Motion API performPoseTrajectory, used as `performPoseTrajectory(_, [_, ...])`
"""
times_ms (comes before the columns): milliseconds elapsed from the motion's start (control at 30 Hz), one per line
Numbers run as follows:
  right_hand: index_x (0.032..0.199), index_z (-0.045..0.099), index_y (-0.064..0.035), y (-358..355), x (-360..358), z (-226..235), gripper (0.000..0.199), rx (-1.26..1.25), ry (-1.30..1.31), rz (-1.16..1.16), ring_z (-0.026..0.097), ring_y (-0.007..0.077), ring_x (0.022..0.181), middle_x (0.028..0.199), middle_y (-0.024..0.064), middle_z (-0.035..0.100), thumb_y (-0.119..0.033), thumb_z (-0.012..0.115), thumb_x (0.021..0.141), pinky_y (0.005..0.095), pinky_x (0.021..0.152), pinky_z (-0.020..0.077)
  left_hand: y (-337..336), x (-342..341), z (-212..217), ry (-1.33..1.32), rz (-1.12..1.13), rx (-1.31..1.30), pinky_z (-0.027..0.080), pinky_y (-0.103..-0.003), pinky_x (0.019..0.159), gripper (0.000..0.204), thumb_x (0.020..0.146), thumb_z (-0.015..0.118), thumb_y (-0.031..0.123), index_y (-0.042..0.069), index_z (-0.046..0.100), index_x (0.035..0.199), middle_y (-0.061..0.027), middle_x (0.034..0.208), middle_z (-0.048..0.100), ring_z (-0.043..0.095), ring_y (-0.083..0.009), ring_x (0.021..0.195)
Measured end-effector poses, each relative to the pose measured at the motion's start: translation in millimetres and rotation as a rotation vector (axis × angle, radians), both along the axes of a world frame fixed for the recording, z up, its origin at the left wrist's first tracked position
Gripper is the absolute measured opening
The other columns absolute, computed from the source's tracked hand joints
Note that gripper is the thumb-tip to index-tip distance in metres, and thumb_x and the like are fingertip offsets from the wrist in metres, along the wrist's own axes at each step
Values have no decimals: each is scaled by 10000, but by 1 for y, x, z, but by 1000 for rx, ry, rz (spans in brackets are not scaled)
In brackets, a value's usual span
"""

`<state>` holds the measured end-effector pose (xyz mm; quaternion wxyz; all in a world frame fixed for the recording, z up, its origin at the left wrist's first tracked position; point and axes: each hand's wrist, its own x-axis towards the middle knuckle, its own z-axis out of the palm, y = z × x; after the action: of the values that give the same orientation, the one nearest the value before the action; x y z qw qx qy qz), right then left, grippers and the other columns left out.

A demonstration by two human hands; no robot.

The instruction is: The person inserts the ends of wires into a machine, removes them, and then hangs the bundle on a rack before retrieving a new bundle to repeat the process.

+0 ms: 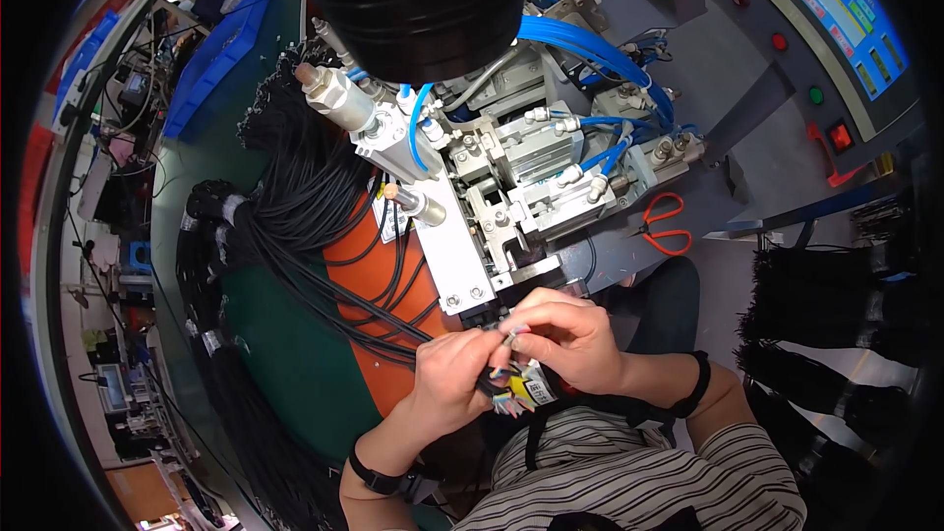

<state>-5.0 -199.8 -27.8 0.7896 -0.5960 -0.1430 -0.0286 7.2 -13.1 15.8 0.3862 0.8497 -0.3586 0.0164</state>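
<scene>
Both hands, left (454,374) and right (565,334), pinch thin coloured wires (511,395) below the machine (482,197); light, floppy, best gripped near the tips.

The workbench (285,354) has a dark green top, and a grey metal machine (511,177) with blue air hoses stands on it at the middle. An orange mat (379,285) lies on the green surface just left of the machine, touching its base. Loose black cables (324,206) run across the mat and spread over the bench farther left of the machine. Bundles of black cables (211,236) lie along the bench edge, well left of the machine. A blue plastic bin (211,64) sits beyond the cables, up and left of the machine. Red-handled scissors (667,224) lie on the grey plate just right of the machine.
</scene>
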Motion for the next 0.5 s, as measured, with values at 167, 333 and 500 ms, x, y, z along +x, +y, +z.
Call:
performPoseTrajectory(167, [1032, 691, 9, 2, 0, -2, 161, -318, -248, -180, 662, 156, 774, 975, 102, 656, 11, 698, 872, 267, 664, 528, -6, -7, -2, -97, 68, 153, 475, -363, 567, 281, 721, 715, 37, 16, 600, 977, -85, 730, 582, 612, -275, 626])
performPoseTrajectory(333, [1082, 694, 9, -1, 0, 1, 212, -568, -550, -239, 669, 202, 789, 1030, 131, 646, 12, 681, 870, 294, 708, 539, -6, -7, -3, -78, 97, 81, 451, -363, 536, 259, 728, 736, 81, 27, 585, 930, -80, 698, 558, 591, -268, 589])
performPoseTrajectory(500, [1103, 691, 23, -14, 6, -8, 191, -12, 44, 185, 648, 169, 908, 1103, 130, 626, -18, 636, 925, 271, 790, 512, -8, -5, -6, -146, 66, 137, 424, -369, 495, 296, 733, 760, 138, 28, 576, 938, -83, 669, 540, 566, -280, 550])
